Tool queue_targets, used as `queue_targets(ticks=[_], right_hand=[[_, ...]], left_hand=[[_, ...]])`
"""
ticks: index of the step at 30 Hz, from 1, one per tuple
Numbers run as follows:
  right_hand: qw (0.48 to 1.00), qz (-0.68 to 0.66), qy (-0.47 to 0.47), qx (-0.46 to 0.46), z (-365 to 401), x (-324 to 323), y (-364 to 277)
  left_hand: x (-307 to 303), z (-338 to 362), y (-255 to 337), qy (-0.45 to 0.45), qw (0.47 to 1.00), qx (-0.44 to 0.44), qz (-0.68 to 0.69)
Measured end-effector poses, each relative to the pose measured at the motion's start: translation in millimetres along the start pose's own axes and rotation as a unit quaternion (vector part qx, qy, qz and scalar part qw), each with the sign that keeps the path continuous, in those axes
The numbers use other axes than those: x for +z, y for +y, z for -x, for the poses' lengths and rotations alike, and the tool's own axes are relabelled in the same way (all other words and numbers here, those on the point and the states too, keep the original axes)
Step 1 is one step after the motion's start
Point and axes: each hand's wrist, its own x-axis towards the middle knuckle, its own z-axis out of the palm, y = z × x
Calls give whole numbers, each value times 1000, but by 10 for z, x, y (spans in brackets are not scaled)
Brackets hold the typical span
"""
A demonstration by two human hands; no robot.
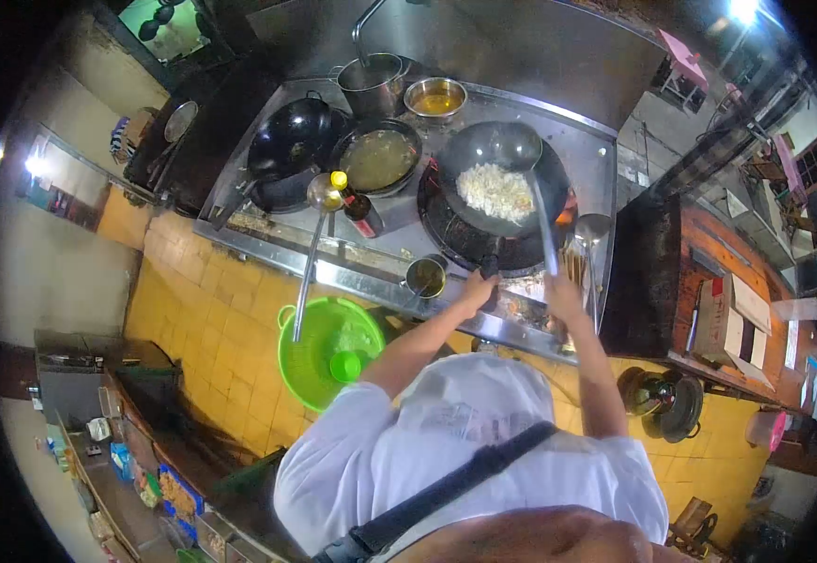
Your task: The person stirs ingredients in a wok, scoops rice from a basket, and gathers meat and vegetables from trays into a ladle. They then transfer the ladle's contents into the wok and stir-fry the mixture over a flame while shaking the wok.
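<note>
My left hand [481, 289] is closed around the dark handle of a wok [452, 200] on the burner. White, rice-like food [496, 192] lies in the wok. Orange flame shows at the wok's right side. In my right hand [563, 293] is the long handle of a ladle [546, 225], whose wide dark bowl is over the wok's far side. Just left of my left hand stands a metal cup [424, 278]. Close to my right hand, a second ladle [593, 228] rests on the stove's right side.
Left on the stove are a black wok [288, 139], a pan of cloudy liquid [377, 161] and a yellow-capped bottle [363, 216]. A ladle [308, 267] juts over the front edge. Behind stand a tall pot [371, 86] and a bowl [435, 98]. Below is a green basket [288, 361].
</note>
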Motion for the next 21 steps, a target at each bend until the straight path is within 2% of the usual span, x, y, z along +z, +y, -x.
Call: queue_targets(ticks=[1, 3, 4, 5, 6, 8, 9, 10, 12, 13, 15, 16, 17, 18, 19, 20, 21], right_hand=[[997, 40, -42, -51, -150, 292, 104], [963, 151, -135, -177, -355, 274, -9], [963, 145, -148, -170, -393, 146, -164], [989, 63, -123, -48, -380, -21, -401], [989, 66, -123, -52, -398, 8, -374], [996, 52, 4, -77, -404, 259, -209], [998, 47, 7, 30, -502, 511, -46], [998, 52, 2, 29, -610, 532, 60], [977, 136, -118, -110, -875, 450, 218], [976, 141, -119, -114, -917, 388, 298], [956, 236, -75, -155, -876, 331, 451], [942, 281, -51, -175, -834, 345, 464], [921, 324, -140, -166, -710, 192, 412], [919, 326, -144, -170, -657, 102, 418], [961, 221, -141, -91, -592, 32, 491], [984, 111, -138, -6, -464, -101, 416], [984, 110, -140, -3, -373, -285, 334]], left_hand=[[14, -9, 19, 17, 1000, 11, -18], [-8, 100, 172, -27, 998, -19, 60], [-31, 123, 185, -25, 998, -19, 61], [-36, 124, 211, -27, 998, -18, 45], [-36, 124, 238, -27, 999, -17, 30], [-53, -9, 103, -43, 997, -11, 68], [-47, 19, 140, -44, 996, -17, 80], [-17, 63, 168, -45, 994, -25, 94], [-38, 138, 226, -41, 993, -42, 102], [-48, 127, 239, -36, 993, -54, 98], [-61, 131, 242, -26, 993, -68, 98], [-56, 129, 284, 10, 998, -41, 41], [-21, 134, 294, 45, 999, -17, -15], [22, 122, 315, 79, 994, 8, -72], [37, -18, 143, 72, 997, 3, -23], [1, 134, 418, -2, 997, -69, 29], [64, 111, 418, 1, 988, -128, 88]])
